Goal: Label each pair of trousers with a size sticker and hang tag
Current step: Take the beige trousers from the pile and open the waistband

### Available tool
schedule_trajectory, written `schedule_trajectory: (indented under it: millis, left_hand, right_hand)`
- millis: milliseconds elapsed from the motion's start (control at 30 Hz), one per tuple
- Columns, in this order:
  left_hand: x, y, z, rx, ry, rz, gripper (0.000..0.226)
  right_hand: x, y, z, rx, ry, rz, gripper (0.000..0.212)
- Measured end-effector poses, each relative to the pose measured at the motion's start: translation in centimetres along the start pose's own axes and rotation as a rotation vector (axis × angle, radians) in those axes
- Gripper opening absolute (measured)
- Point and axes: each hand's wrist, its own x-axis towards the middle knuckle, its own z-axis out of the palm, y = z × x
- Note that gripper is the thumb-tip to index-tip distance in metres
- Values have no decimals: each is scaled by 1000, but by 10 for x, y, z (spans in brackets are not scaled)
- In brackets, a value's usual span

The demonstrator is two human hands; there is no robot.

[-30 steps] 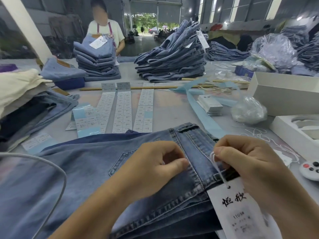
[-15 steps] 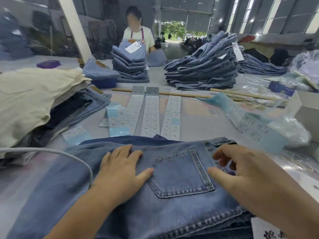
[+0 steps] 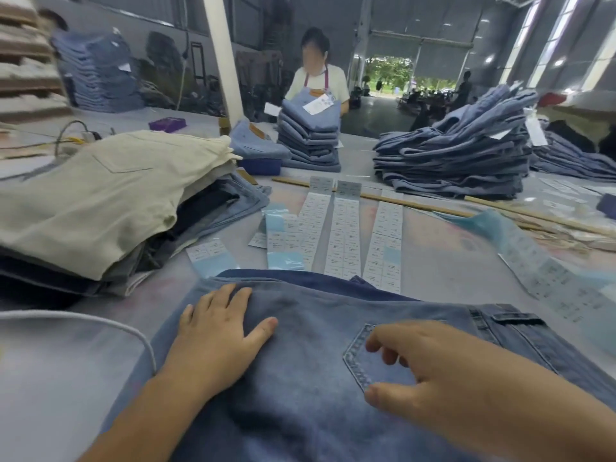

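Folded pair of faded blue denim trousers (image 3: 316,378): lies flat on the grey worktop (image 3: 443,261), back pocket up, nearest the wearer. Left hand (image 3: 216,331): palm down, fingers straight, pressing the denim. Right hand (image 3: 433,368): over the pocket, fingers loosely curled, holding nothing (hands apart). Three long white strips of size stickers (image 3: 346,235): just beyond the trousers. Stack of cream and dark garments (image 3: 100,201): left.
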Motion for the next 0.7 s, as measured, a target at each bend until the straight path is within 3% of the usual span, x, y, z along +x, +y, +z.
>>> schedule_trajectory:
  millis: [200,300,500,700]
  left_hand:
    - [12,-52,-18,-35,102,-144,58]
    - [26,-75,-36,-26,222,-186,52]
    - [72,-129,-71,103,449,-254,44]
    - [135,-180,-89,315,273,-400,49]
  right_hand:
    - [56,-52,-16,33,-172,-201,47]
    - [101,-79,-14,61,-211,-248,58]
    - [204,-131,-6,281,-26,-236,67]
    - [290,-182,-6,340,180,-230,24]
